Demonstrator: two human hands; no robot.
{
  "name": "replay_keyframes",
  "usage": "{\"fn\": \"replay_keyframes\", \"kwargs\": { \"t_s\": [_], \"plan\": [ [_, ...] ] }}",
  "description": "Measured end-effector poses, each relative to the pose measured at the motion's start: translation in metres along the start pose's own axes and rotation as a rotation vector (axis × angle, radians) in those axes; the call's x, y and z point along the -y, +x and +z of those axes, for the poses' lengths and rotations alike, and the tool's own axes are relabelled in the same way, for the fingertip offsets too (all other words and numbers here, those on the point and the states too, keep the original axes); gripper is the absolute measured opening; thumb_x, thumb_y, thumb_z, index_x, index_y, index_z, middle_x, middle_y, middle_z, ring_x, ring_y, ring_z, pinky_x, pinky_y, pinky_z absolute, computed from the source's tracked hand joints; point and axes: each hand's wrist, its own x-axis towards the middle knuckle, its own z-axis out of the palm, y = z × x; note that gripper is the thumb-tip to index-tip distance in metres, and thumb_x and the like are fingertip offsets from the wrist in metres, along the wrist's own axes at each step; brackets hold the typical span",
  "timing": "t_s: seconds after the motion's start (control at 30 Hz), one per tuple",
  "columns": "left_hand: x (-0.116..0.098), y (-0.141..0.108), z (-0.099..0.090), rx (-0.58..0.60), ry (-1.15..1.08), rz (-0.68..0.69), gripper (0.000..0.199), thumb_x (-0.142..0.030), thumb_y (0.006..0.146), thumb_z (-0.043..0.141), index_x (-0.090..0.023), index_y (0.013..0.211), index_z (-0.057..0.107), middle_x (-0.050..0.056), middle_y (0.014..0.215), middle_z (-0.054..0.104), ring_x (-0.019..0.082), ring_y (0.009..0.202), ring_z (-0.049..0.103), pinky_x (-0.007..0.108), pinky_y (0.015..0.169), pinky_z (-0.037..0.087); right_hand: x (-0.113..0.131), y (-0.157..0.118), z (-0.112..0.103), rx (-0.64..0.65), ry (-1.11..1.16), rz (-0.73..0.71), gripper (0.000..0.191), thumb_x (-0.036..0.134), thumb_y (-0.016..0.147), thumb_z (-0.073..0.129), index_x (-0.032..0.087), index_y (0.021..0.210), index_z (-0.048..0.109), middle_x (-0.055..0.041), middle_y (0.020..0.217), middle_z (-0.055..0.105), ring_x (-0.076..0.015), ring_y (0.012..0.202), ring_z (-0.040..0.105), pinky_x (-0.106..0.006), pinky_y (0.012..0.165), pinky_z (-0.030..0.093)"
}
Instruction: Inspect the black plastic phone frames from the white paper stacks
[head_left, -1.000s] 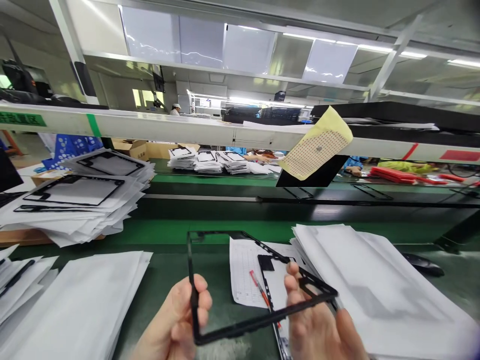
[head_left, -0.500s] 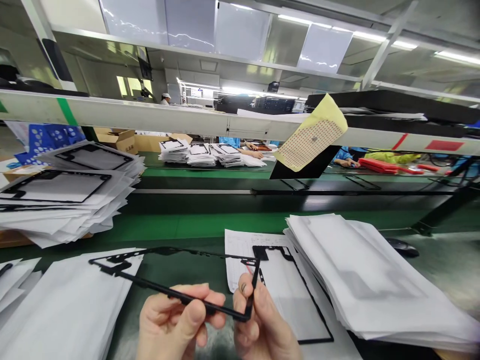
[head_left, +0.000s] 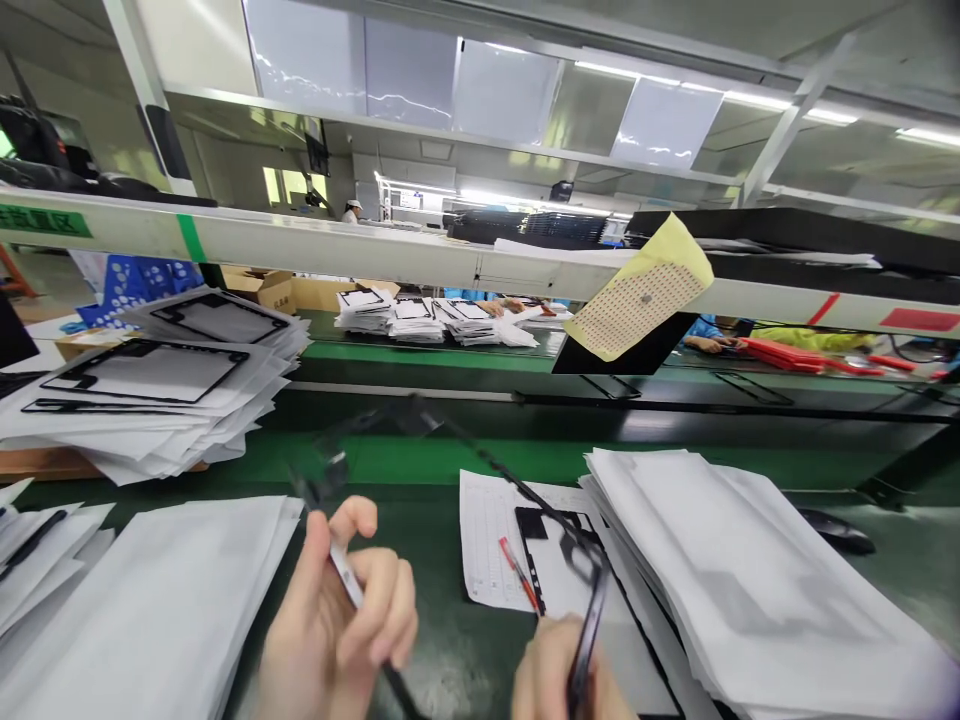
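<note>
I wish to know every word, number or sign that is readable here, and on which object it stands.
"放置区" on the green label, shelf beam, left; beginning cut off.
Yellow sheet: rows of marks, too small to read.
Paper form on the bench: print too small to read.
Cardboard box: marks too blurred to read.
Red label: no text readable.
Black frame: blurred, no text readable.

Thin black frame (head_left: 525, 488), open-centred, is held raised and tilted in the lower centre of the picture. Far side is blurred, around mid-picture. Pale glints are caught along left and right rails. Near portion is cut off by the bottom border.
</note>
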Motion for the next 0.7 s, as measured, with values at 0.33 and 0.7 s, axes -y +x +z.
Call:
{"fn": "replay_keyframes", "kwargs": {
  "t_s": [0.33,0.7],
  "plan": [
    [0.036,0.08,-0.035,0.095,0.527,-0.07,0.054,-0.064,0.079,0.059,-0.015,0.101,0.058,-0.002,0.054,0.057,0.008,0.041,0.046,0.018,0.044,0.036,-0.031,0.005,-0.039,-0.47,-0.239,-0.053,0.047,0.066,0.086,0.054,0.02,0.09,0.047,-0.0098,0.079,0.075,-0.0164,0.056,0.065,-0.027,0.058,0.045],
    [-0.012,0.017,-0.098,-0.238,0.837,0.266,0.056,-0.055,0.069,0.074,-0.014,0.105,0.066,0.001,0.072,0.06,0.009,0.048,0.046,0.023,0.044,0.036,-0.007,-0.009,-0.071,-0.573,-0.671,-0.161,0.039,0.051,0.081,0.068,0.025,0.11,0.062,-0.0086,0.103,0.073,-0.0229,0.093,0.069,-0.031,0.079,0.054]
  ]
}}
